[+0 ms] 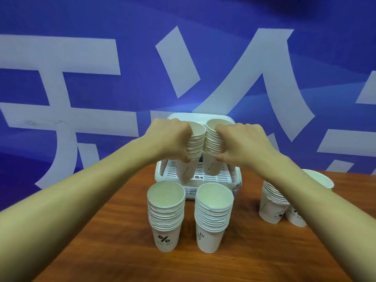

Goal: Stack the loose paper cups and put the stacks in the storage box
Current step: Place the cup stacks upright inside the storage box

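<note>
A: On the table (pixel 101 241), what's the count?

B: Stacks standing: two in front, the front-left stack (pixel 165 216) and the front-right stack (pixel 212 218), upright with a narrow gap between them. Two more are to the right, partly under the right forearm: side stack (pixel 270 208) and far stack (pixel 297 217). One cup rim (pixel 317 178) shows beyond that arm. I cannot tell whether it tops the far stack.

A: And in the air?

B: Two. The left hand (pixel 171 139) has its fingers curled round the left-held stack (pixel 193 151). The right hand (pixel 244 143) grips the right-held stack (pixel 213 151) the same way. Both stacks tilt, their top rims touching or nearly so, and their bases hang low over the box (pixel 160 171).

A: Box?

B: One, white, with a slotted tray. Its lid (pixel 183 117) is raised behind it. It sits at the table's far edge, just behind the front pair.

A: Room to move?

B: There is bare wood on the left side and along the near edge. The right is crowded. A blue banner (pixel 81 58) stands close behind the far edge.
</note>
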